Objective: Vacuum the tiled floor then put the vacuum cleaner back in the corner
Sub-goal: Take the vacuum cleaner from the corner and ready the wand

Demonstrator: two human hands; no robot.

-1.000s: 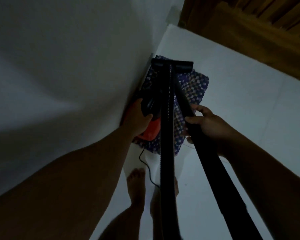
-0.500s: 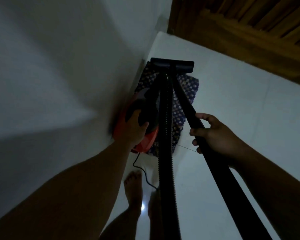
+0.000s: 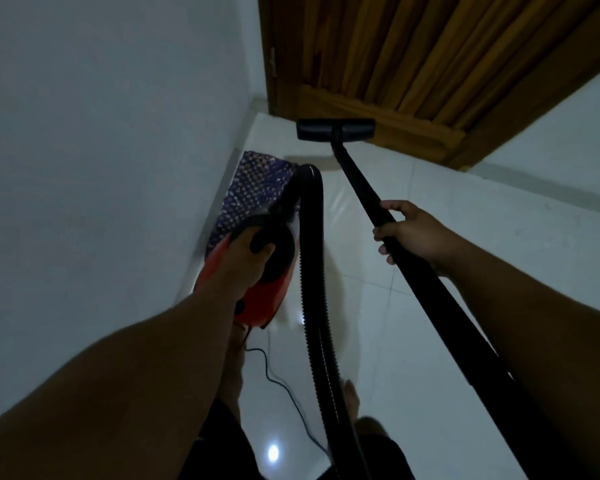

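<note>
1. The red vacuum cleaner body (image 3: pixel 257 299) is held by its handle in the left hand (image 3: pixel 246 258), beside the wall (image 3: pixel 101 150), above a patterned mat (image 3: pixel 257 188).
2. The wand (image 3: pixel 371 206) is gripped by the right hand (image 3: pixel 413 233).
3. The floor head (image 3: pixel 335 129) has been swung off the mat toward the wooden door (image 3: pixel 413 57); parking seems unfinished.

A single head-worn wide-angle view looks steeply down from standing height. It faces the tiled floor (image 3: pixel 447 341), close over both forearms

Hands on vacuum cleaner (image 3: pixel 260 299), wand (image 3: pixel 395 244)
</note>
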